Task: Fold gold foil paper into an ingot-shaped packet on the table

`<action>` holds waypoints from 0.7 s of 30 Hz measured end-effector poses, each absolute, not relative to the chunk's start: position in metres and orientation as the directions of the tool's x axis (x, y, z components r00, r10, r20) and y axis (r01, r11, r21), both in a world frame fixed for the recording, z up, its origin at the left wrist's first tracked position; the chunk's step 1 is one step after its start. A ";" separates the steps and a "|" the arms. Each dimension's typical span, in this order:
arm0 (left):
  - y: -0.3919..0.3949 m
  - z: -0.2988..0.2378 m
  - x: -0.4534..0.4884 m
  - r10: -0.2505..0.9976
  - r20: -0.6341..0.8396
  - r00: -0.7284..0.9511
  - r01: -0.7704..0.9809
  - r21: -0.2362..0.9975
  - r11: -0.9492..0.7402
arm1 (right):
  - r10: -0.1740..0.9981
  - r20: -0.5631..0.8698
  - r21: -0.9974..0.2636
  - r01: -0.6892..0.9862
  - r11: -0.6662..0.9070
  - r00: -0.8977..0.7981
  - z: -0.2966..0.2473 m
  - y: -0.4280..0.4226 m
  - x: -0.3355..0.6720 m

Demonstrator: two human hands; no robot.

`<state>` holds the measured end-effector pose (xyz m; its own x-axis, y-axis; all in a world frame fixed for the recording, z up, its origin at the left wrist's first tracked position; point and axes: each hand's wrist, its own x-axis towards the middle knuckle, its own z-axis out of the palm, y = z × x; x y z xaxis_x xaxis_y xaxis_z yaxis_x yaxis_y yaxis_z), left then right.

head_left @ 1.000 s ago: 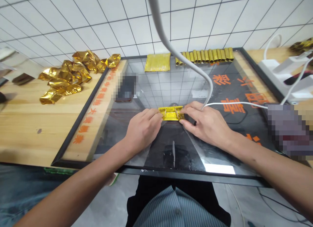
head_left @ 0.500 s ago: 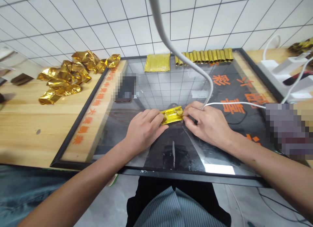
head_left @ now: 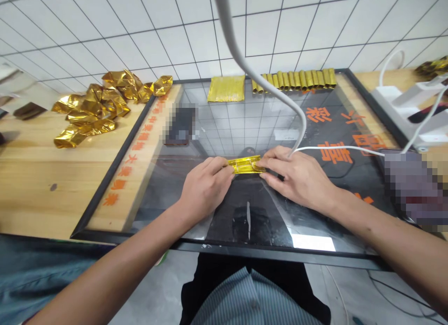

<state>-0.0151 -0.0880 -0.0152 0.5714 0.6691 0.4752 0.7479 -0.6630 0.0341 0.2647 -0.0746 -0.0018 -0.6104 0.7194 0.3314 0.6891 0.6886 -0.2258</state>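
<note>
A small strip of shiny gold foil (head_left: 246,164), its long edges curled up, lies between my two hands over the glass panel. My left hand (head_left: 206,185) pinches its left end, thumb below and fingers folded above. At the other end, my right hand (head_left: 297,175) presses the foil between thumb and fingertips. Toward the back of the glass is a flat gold foil piece (head_left: 226,88). Beside it stretches a row of small gold foil rolls (head_left: 301,80).
Crumpled gold foil (head_left: 94,108) is heaped on the wooden table (head_left: 31,175) at left. A dark phone-like thing (head_left: 180,125) lies on the glass. A white cable (head_left: 241,63) hangs in front, and a white power strip (head_left: 395,105) stands at right beside a blurred device (head_left: 416,187).
The foil strip has become narrower, its long edges folded further inward. My right fingers have shifted slightly left over its end, and my left thumb has tucked in closer.
</note>
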 end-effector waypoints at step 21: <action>-0.092 -0.019 -0.024 0.810 0.409 0.421 0.716 0.398 -0.574 | 0.706 0.324 -0.386 0.593 0.707 -0.630 -0.011 -0.067 0.270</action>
